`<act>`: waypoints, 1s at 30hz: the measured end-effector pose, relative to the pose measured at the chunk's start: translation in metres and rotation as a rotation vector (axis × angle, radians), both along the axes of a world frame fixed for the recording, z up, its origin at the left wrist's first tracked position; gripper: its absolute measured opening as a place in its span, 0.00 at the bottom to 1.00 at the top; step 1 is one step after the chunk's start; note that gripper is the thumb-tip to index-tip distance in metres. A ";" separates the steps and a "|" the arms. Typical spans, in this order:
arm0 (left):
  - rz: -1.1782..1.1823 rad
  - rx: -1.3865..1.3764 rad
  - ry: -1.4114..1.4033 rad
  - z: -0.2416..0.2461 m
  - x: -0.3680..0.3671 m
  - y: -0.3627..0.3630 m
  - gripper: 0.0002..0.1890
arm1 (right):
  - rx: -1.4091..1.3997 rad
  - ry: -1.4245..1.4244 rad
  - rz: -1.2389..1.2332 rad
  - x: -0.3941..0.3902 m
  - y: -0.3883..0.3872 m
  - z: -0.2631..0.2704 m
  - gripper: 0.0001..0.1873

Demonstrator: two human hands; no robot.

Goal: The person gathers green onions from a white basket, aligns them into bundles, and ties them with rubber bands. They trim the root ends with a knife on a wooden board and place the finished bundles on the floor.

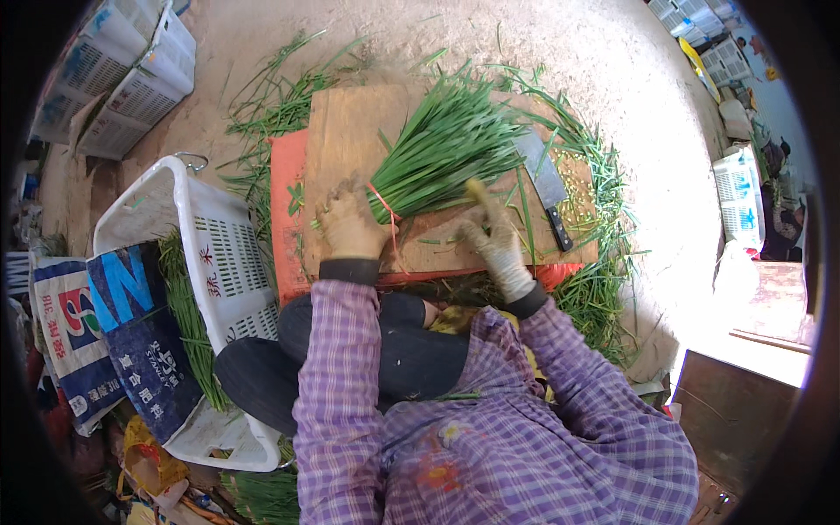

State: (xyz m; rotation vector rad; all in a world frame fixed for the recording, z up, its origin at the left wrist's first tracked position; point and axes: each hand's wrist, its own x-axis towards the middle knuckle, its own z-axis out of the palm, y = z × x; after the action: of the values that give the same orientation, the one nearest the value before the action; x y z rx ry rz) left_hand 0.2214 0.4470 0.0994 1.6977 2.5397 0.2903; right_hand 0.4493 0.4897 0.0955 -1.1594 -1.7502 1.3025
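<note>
A large bundle of Chinese chives (446,147) lies fanned out on the wooden board (344,125), tied near its cut base with a red tie (384,202) whose loose end hangs down. My left hand (354,223), in a dirty pale glove, grips the base end; the stalk ends beneath it are hidden. Just off the bundle's right side is my gloved right hand (495,246), fingers apart and holding nothing. To its right, a cleaver (545,174) with a black handle rests on the board among chive scraps.
At my left a white plastic crate (226,262) holds chives (197,341) and a dark blue fertilizer sack (144,348). Chive trimmings (600,282) surround the board, which sits on a red sack (289,210). More crates (138,85) stand at the upper left. Another person (781,220) sits at the far right.
</note>
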 end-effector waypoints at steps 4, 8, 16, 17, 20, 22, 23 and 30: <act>0.169 0.583 -0.333 0.009 0.010 -0.041 0.38 | 0.674 -0.418 0.152 -0.021 0.028 0.025 0.54; 0.403 0.725 -0.847 0.016 0.038 -0.085 0.26 | 0.797 -0.677 0.634 -0.084 0.036 0.044 0.59; 0.504 0.531 -1.432 0.001 0.045 -0.103 0.19 | 0.941 -0.983 1.051 -0.148 0.055 0.024 0.54; 0.476 0.525 -1.465 -0.001 0.045 -0.104 0.19 | 0.934 -0.946 1.034 -0.146 0.059 0.020 0.54; 0.403 0.460 -1.498 -0.009 0.046 -0.107 0.19 | 0.954 -0.830 0.922 -0.134 0.070 0.019 0.51; 0.391 0.439 -1.456 -0.012 0.042 -0.107 0.21 | 0.982 -0.743 0.799 -0.121 0.083 0.031 0.51; 0.369 0.430 -1.442 -0.011 0.040 -0.104 0.22 | 0.872 -0.764 0.735 -0.115 0.091 0.040 0.53; -0.009 0.775 -0.648 0.058 0.035 -0.014 0.45 | 0.307 0.274 0.462 -0.053 0.102 0.145 0.50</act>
State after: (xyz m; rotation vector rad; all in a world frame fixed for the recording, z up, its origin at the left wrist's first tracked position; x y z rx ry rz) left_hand 0.2562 0.4327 0.1570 1.4080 2.0140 1.6752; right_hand 0.3967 0.5917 0.2407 -0.3948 -1.9839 1.3103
